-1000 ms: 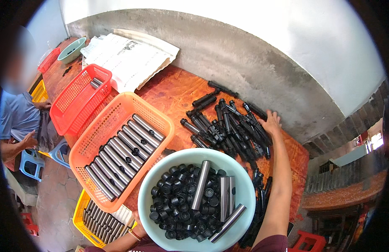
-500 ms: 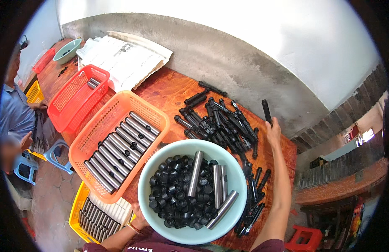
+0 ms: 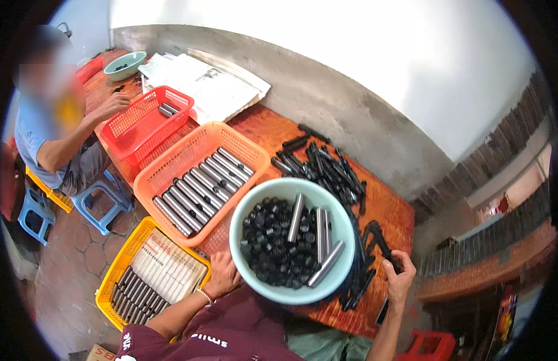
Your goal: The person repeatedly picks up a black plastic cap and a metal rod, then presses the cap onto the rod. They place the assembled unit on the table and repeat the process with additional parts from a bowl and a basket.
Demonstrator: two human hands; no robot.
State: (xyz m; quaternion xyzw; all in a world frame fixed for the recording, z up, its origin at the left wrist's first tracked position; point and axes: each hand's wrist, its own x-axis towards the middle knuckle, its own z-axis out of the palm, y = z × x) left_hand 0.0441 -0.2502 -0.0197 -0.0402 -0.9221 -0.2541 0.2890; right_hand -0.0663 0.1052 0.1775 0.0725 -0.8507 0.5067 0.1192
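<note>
My right hand (image 3: 399,278) is closed on a black tubular part (image 3: 380,242), low at the table's right side; blur and the fingers hide its lower end. My left hand (image 3: 223,274) lies at the table's front edge, touching or close to the left side of a pale green basin (image 3: 238,265). Its fingers look extended, with nothing visible in them. Inside the basin are many small black caps (image 3: 270,234) and several silver metal tubes (image 3: 296,218). A pile of black tubular parts (image 3: 333,165) lies behind and to the right of the basin.
Left of the basin, an orange basket (image 3: 148,186) holds rows of silver tubes. A red basket (image 3: 125,135) stands beyond it, a yellow crate (image 3: 113,271) below. At left, a person in blue (image 3: 47,144) sits near blue stools (image 3: 104,201). A wall (image 3: 351,114) borders the table.
My right hand has come down and nearer with the black tubular part, from above the table's far right. The view has shifted, and the seated person's arm now reaches over the table.
</note>
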